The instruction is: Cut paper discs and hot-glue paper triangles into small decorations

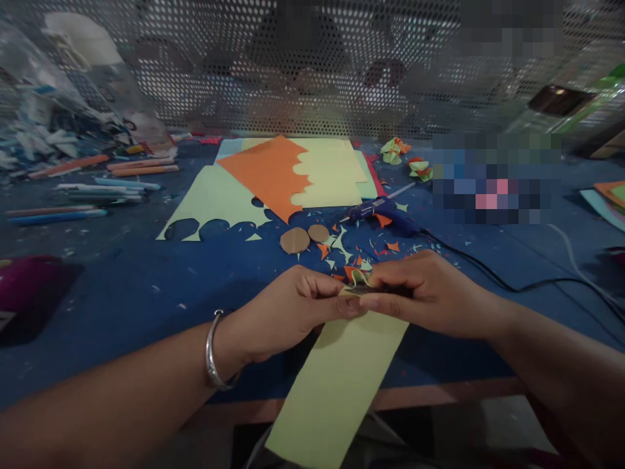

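Two bare hands come close together over the blue tabletop: the left hand and the right hand each pinch the far end of a paper strip between thumb and fingers. Beyond them, matte sheets overlap, an orange sheet with a scalloped right edge on a pale yellow sheet, and a light green sheet with round bites along its near side. Two brown discs, a larger disc and a smaller disc, lie near jagged paper scraps and a smooth blue glue gun. The strip is pale yellow-green, long, flat and straight-sided, slanting left past the near table edge; its far end curls into a thin, wavy lip. Something dark and narrow shows there, mostly hidden by fingers.
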A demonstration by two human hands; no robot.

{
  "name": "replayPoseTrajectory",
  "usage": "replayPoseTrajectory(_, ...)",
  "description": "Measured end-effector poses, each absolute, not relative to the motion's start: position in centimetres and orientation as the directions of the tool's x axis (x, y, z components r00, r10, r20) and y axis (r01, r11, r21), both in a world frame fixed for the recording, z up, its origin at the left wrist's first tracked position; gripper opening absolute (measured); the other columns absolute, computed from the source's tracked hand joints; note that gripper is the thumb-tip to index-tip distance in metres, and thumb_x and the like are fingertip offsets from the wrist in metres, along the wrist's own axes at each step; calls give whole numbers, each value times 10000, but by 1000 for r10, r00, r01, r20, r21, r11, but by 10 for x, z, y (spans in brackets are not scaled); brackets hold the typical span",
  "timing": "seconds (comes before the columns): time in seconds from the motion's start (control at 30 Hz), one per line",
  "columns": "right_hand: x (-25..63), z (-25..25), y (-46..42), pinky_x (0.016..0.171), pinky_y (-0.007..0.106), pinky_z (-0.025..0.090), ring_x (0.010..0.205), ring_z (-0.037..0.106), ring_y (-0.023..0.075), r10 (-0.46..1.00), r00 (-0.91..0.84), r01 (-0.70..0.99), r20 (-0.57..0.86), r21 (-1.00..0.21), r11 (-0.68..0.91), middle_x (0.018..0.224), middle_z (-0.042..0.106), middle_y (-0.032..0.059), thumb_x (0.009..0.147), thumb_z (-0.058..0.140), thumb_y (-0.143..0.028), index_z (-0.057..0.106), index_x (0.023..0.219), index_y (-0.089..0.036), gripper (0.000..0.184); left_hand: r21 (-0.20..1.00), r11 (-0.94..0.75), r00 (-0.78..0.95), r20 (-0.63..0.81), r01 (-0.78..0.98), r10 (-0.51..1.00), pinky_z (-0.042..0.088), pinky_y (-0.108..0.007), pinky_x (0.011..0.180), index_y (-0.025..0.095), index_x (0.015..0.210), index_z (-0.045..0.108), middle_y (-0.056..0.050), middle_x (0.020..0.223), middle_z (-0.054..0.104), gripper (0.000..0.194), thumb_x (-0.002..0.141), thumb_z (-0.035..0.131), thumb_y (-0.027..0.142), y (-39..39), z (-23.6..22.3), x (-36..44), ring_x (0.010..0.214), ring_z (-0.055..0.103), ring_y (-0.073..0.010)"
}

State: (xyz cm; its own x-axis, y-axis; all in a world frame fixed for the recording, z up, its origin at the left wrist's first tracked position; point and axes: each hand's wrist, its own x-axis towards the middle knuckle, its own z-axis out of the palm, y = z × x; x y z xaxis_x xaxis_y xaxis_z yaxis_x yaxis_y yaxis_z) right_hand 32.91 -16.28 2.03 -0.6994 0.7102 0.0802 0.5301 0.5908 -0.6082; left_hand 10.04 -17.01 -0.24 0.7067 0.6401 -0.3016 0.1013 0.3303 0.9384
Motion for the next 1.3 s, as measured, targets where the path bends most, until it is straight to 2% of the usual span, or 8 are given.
replayPoseTrajectory(0.43,328,19,-162,464,173,257,491,350,26,702,-703,506,117,-611,608,565,375,-80,978,578,-387,509,656,-162,399,930,353,691,-322,103,647,170,-272,548,157,651,515,51,639,314,338,850,700,357,-170,-4,100,600,233,-94)
replayPoseTrajectory(0.83,327,18,-162,463,182,261,498,359,38,727,-682,546,82,-604,581,563,371,-72,987,546,-415,536,655,-161,418,936,317,657,-337,155,674,144,-295,543,176,663,475,62,620,279,385,866,686,425,-168,-3,101,579,204,-98)
replayPoseTrajectory(1.0,325,19,-162,466,187,263,498,352,44,740,-670,562,52,-616,552,561,370,-70,986,535,-422,528,646,-161,428,932,348,658,-327,104,678,181,-260,525,175,632,443,66,602,306,401,840,713,387,-170,-1,104,555,246,-82)
replayPoseTrajectory(1.07,326,19,-161,477,197,271,505,366,52,749,-661,575,41,-614,541,563,390,-65,984,528,-445,527,646,-166,439,927,356,656,-340,116,674,229,-236,517,171,632,475,64,588,358,369,844,701,373,-169,2,104,534,300,-75)
replayPoseTrajectory(1.13,328,19,-161,487,211,277,513,382,62,767,-641,599,35,-602,528,567,428,-55,980,519,-473,538,649,-168,450,917,350,664,-383,190,642,319,-223,534,164,699,586,38,620,500,260,849,677,356,-165,8,99,541,417,-84)
replayPoseTrajectory(1.17,329,19,-160,492,216,282,517,389,67,778,-627,612,34,-596,520,570,447,-50,978,513,-486,550,655,-169,455,911,325,664,-409,255,626,362,-224,551,162,761,646,16,665,577,205,850,665,345,-161,11,93,563,479,-95)
replayPoseTrajectory(1.23,330,19,-160,500,221,292,523,396,74,796,-604,631,27,-594,499,573,468,-43,975,504,-513,575,674,-169,462,902,153,626,-395,404,672,385,-220,539,166,805,703,6,664,625,223,847,660,381,-150,20,73,558,514,-106)
replayPoseTrajectory(1.3,331,20,-159,503,221,299,524,390,76,806,-591,635,21,-604,481,571,462,-43,974,500,-527,582,681,-170,469,814,-67,518,-301,576,800,315,-209,468,171,771,733,21,559,581,257,832,676,414,-136,28,47,491,473,-100)
